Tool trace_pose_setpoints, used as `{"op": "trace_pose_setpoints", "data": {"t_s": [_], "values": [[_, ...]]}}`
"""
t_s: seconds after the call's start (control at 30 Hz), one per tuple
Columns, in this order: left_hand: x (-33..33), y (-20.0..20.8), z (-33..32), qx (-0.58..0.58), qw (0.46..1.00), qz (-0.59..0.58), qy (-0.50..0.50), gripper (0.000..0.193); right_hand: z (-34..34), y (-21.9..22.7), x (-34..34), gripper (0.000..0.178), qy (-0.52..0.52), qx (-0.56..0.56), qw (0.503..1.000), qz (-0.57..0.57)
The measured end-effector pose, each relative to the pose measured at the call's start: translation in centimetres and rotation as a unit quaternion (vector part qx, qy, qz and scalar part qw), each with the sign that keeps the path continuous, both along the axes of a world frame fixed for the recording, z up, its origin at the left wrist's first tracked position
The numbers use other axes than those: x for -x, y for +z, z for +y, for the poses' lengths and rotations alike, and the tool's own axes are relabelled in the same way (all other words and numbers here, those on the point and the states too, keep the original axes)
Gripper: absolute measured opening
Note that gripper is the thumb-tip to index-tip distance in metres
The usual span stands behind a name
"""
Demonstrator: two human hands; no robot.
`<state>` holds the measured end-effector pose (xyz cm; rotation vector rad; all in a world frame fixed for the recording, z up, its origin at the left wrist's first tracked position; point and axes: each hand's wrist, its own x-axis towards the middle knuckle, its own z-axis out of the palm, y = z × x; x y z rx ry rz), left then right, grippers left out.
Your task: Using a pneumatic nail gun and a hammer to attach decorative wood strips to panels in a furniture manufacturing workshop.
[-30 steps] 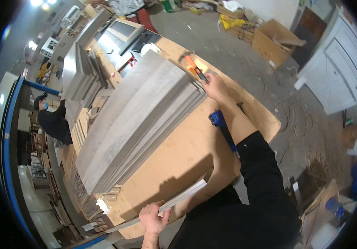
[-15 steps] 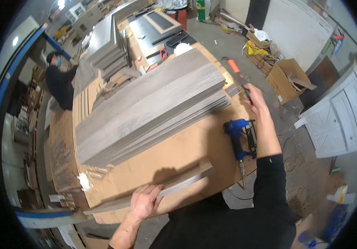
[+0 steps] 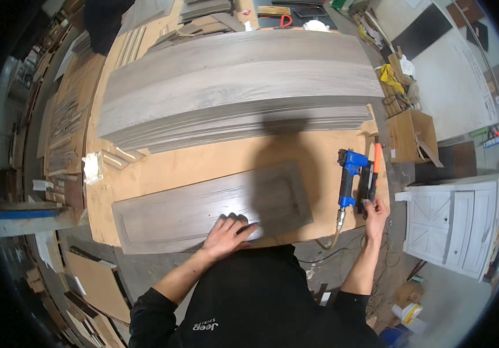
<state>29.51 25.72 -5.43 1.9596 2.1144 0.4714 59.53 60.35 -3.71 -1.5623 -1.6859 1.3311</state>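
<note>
A grey wood-grain panel [image 3: 171,217] with a grooved border lies flat along the near edge of the workbench. My left hand [image 3: 225,236] rests on its near side, fingers bent and apart against the face, with no grip around an edge visible. At the right, my right hand [image 3: 375,214] is closed around the lower dark end of a long orange-and-black hand tool [image 3: 377,165]; the kind of tool cannot be made out. Just left of it lies a blue-and-black pneumatic nail gun [image 3: 348,177], its air hose running off the near edge.
A thick stack of grey boards [image 3: 232,81] spans the bench [image 3: 203,168] beyond the panel. Light wood strips [image 3: 130,46] lie at the far left. On the floor at right stand a cardboard box [image 3: 409,136] and a white cabinet [image 3: 452,223].
The panel stood tilted on edge under my left hand and now lies flat. My right hand has brought the orange-and-black tool nearer, beside the nail gun. The view has turned downward.
</note>
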Motion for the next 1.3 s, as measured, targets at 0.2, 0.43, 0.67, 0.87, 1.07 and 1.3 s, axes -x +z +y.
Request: {"op": "trace_pose_setpoints", "data": {"t_s": [0.2, 0.43, 0.67, 0.87, 1.07, 1.3], "values": [[5.3, -1.1, -5.3, -0.048, 0.972, -0.016, 0.229, 0.041, -2.1, 0.4, 3.7, 0.037, 0.104, -0.181, 0.962, -0.178], [16.9, -2.7, -24.0, -0.059, 0.788, 0.098, 0.605, 0.055, -8.2, 4.8, 15.9, 0.044, 0.233, -0.218, 0.936, -0.147], [20.6, -3.1, -26.8, 0.044, 0.699, -0.058, 0.711, 0.048, -8.6, -5.5, 20.3, 0.042, 0.091, -0.184, 0.961, -0.184], [20.9, 0.2, -28.8, -0.19, 0.645, -0.126, 0.729, 0.038, -10.0, -1.1, 17.8, 0.037, 0.001, -0.174, 0.985, -0.017], [18.9, 6.0, -29.5, -0.403, 0.53, -0.293, 0.686, 0.039, -14.7, 2.3, 16.0, 0.026, -0.121, -0.127, 0.969, 0.176], [19.4, 6.7, -31.1, -0.463, 0.531, -0.281, 0.651, 0.016, -14.1, 2.3, 13.5, 0.016, -0.113, -0.13, 0.97, 0.175]]}}
